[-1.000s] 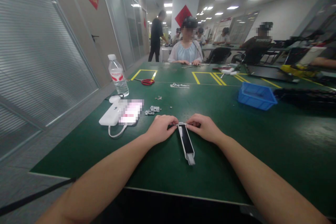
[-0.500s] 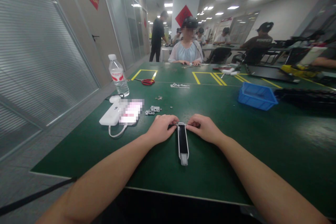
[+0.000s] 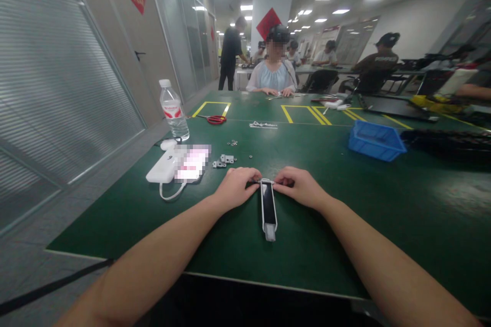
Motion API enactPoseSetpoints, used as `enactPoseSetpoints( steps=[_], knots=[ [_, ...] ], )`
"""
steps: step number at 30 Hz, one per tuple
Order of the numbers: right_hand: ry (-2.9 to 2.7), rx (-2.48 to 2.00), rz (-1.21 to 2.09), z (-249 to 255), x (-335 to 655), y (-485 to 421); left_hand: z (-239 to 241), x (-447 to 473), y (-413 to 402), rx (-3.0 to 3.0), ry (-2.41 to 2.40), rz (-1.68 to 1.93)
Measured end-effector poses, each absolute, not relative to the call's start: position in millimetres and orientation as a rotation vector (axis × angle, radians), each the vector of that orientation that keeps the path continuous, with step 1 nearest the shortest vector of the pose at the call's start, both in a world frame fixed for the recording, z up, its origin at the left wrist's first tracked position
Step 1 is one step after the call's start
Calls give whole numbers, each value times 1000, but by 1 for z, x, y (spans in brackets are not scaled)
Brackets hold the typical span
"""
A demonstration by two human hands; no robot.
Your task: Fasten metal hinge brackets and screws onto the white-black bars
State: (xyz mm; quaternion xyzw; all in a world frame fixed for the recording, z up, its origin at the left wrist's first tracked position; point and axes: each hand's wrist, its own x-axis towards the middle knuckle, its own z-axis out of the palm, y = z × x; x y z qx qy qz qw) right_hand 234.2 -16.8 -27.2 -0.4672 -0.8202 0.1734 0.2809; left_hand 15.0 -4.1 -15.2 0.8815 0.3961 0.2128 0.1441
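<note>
A long black part with a white frame (image 3: 268, 207) lies flat on the green table (image 3: 345, 199), its length pointing toward me. My left hand (image 3: 233, 187) rests with curled fingers at the left side of its far end. My right hand (image 3: 299, 186) pinches the right side of that same end. Both hands touch the part's far end; a thin dark piece shows under the left fingertips, and I cannot make out what it is.
Small grey metal brackets (image 3: 223, 160) and tiny loose nuts (image 3: 231, 142) lie beyond my left hand. A white power bank (image 3: 163, 169), a water bottle (image 3: 173, 111), red scissors (image 3: 216, 119) and a blue bin (image 3: 376, 140) stand around. A person (image 3: 273, 69) sits across the table.
The part's near end swung left from a slant until it points straight at me. Both hands stayed at its far end.
</note>
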Motion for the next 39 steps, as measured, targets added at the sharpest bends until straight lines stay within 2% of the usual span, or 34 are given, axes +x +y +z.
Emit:
enactPoseSetpoints(
  steps=[13,23,30,39],
  knots=[
    [-2181,-1215,504,-26,239,-17,-8,6,-3,2522,1116,722],
    [-2209,-1227,515,-21,238,-19,-7,-17,19,2515,1735,789],
    [-2204,-1218,515,-22,238,-18,-9,-30,33,2432,1855,643],
    [-2211,-1225,512,-23,238,-18,-9,-28,32,2452,1797,649]
  ],
)
